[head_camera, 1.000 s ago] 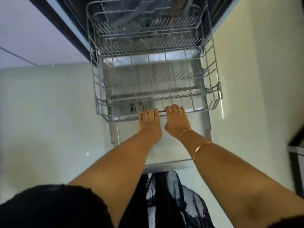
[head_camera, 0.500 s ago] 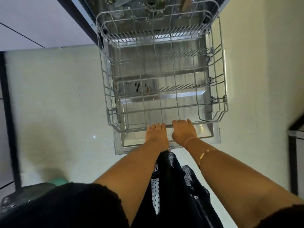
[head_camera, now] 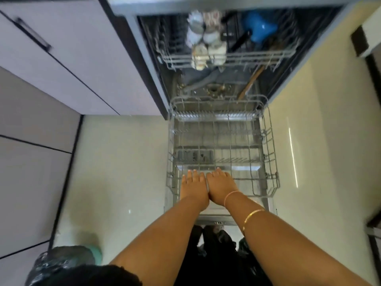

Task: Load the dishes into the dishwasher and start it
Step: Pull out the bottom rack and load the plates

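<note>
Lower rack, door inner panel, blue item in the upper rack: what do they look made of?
Lower rack: thin grey wire grid with a matte finish, likely coated steel.
Door inner panel: bright, mirror-like reflections under the rack, looks like stainless steel.
Blue item: saturated colour with a soft highlight, probably plastic or silicone; too blurred to say.

Grey wire rack (head_camera: 222, 139), glossy floor (head_camera: 123, 162)

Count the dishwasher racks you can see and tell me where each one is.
2. The lower rack is pulled out over the open door, empty. The upper rack sits inside the dishwasher, holding blurred cups and a blue item. Any rack higher up is out of view.
</note>
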A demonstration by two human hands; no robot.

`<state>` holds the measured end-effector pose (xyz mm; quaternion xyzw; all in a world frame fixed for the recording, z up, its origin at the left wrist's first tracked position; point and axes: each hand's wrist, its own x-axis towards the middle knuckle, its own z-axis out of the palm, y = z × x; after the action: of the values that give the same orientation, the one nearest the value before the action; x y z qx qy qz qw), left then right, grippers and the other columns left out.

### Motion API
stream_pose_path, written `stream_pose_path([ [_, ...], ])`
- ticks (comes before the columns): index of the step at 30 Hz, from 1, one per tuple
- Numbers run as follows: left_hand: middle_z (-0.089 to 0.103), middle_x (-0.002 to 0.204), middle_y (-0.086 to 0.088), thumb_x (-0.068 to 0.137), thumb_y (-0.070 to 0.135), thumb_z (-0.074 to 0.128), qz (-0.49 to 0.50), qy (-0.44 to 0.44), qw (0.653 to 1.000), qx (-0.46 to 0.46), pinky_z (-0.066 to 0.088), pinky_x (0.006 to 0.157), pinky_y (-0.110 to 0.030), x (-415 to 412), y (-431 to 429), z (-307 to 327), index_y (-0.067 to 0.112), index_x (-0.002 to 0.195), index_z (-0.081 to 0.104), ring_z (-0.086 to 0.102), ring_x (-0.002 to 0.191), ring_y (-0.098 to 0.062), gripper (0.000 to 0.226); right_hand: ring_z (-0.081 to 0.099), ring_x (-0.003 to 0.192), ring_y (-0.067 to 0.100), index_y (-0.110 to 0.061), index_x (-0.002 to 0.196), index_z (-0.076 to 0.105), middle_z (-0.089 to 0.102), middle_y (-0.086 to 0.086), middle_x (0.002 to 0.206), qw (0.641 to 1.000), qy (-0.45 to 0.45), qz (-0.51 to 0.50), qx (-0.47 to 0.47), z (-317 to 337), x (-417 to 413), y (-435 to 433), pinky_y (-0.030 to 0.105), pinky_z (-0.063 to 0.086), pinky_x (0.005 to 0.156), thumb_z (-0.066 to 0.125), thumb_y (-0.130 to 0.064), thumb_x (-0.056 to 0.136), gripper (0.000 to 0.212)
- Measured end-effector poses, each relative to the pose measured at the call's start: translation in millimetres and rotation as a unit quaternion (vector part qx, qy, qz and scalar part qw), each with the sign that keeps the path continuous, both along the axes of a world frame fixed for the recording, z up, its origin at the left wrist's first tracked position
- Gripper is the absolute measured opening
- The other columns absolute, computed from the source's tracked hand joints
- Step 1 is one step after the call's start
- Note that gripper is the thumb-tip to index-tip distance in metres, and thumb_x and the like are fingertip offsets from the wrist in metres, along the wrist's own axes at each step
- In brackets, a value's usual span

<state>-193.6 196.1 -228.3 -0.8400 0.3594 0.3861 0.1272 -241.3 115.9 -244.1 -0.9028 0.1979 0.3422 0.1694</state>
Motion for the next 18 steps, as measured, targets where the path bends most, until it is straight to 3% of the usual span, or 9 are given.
stream_pose_path([
  [7,0.013,0.154,-0.016,0.093,0.025,0.043,0.107,-0.104,0.986,-0.076,0.008,0.118,-0.044,51,43,114,0.009,0.149,0.006,0.009,0.143,-0.034,0.068,0.031,0.134,0.03,-0.009,0.135,0.039,0.041,0.014,0.139,0.982,-0.121,0.13,-0.059,129,69,30,0.043,0.027,0.111,0.045,-0.021,0.092,0.045],
  [14,0.007,0.156,-0.018,0.094,0.021,0.044,0.175,-0.181,0.959,-0.13,0.001,0.118,-0.046,123,100,182,0.009,0.15,0.002,0.001,0.145,-0.035,0.071,0.034,0.133,0.031,-0.01,0.136,0.038,0.042,0.014,0.139,0.955,-0.187,0.201,-0.116,210,154,82,0.042,0.029,0.111,0.044,-0.018,0.092,0.045],
  [18,-0.001,0.157,-0.018,0.094,0.016,0.043,0.179,-0.219,0.952,-0.118,-0.002,0.118,-0.046,175,153,202,0.007,0.149,-0.005,-0.004,0.145,-0.035,0.073,0.04,0.126,0.029,-0.011,0.131,0.042,0.046,0.012,0.133,0.943,-0.206,0.215,-0.146,229,209,132,0.04,0.035,0.105,0.047,-0.018,0.09,0.042],
])
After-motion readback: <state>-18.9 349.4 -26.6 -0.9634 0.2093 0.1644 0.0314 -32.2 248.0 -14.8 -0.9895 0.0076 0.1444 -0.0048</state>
